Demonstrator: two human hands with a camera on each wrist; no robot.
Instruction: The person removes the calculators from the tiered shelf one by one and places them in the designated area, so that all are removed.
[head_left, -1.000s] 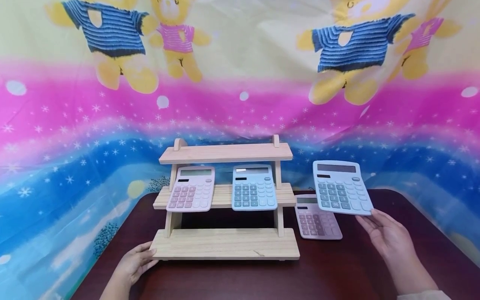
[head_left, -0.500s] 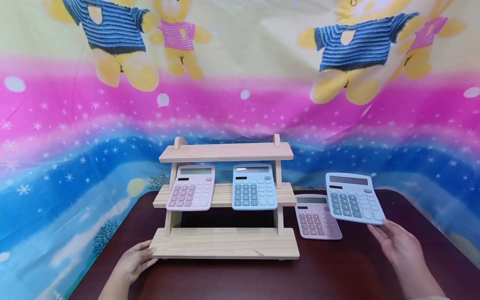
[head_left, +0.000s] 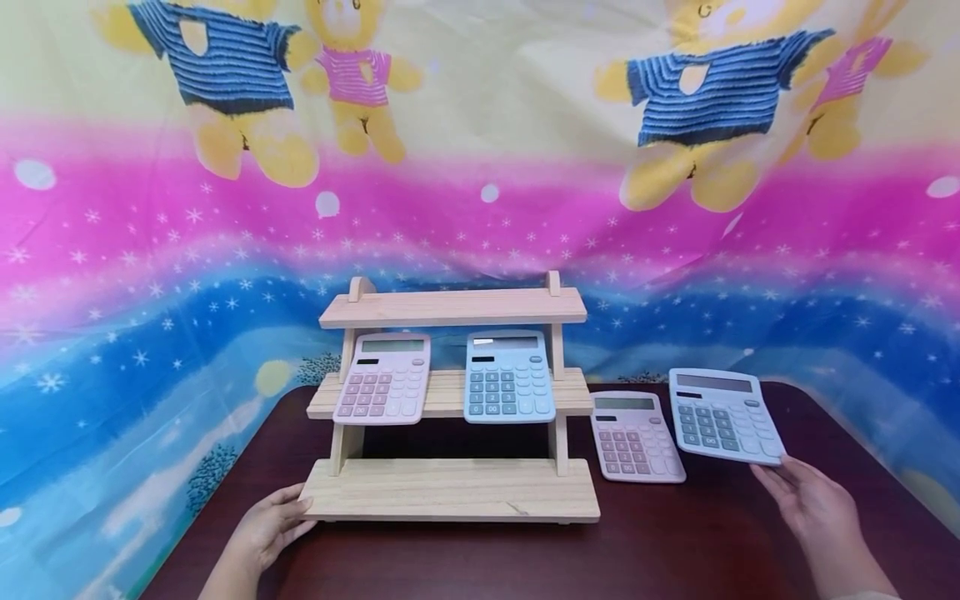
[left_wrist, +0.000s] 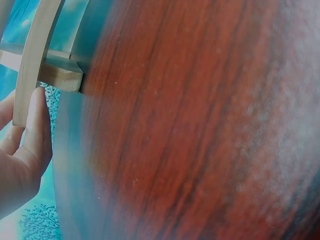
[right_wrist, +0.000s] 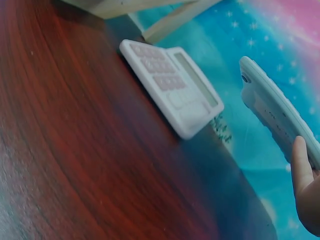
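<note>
My right hand (head_left: pixel 817 512) pinches a light blue calculator (head_left: pixel 726 417) by its lower right corner. In the right wrist view the back of this blue calculator (right_wrist: pixel 275 112) shows, raised off the table. Just left of it a pink calculator (head_left: pixel 637 437) lies on the table. My left hand (head_left: pixel 270 527) grips the left end of the bottom board of a three-tier wooden shelf (head_left: pixel 450 492); in the left wrist view, fingers and thumb lie on both sides of the board (left_wrist: pixel 30 65). On the middle tier lean another pink calculator (head_left: pixel 382 379) and another blue calculator (head_left: pixel 509 379).
A dark red-brown wooden table (head_left: pixel 420 562) carries everything. Behind and beside it hangs a printed cloth backdrop (head_left: pixel 480 142) with bears and snowflakes. The shelf's top board (head_left: pixel 453 307) overhangs the back of the two leaning calculators.
My right hand has moved right and down with the blue calculator, away from the shelf, uncovering more of the pink calculator on the table. The left hand has kept its place on the shelf.
</note>
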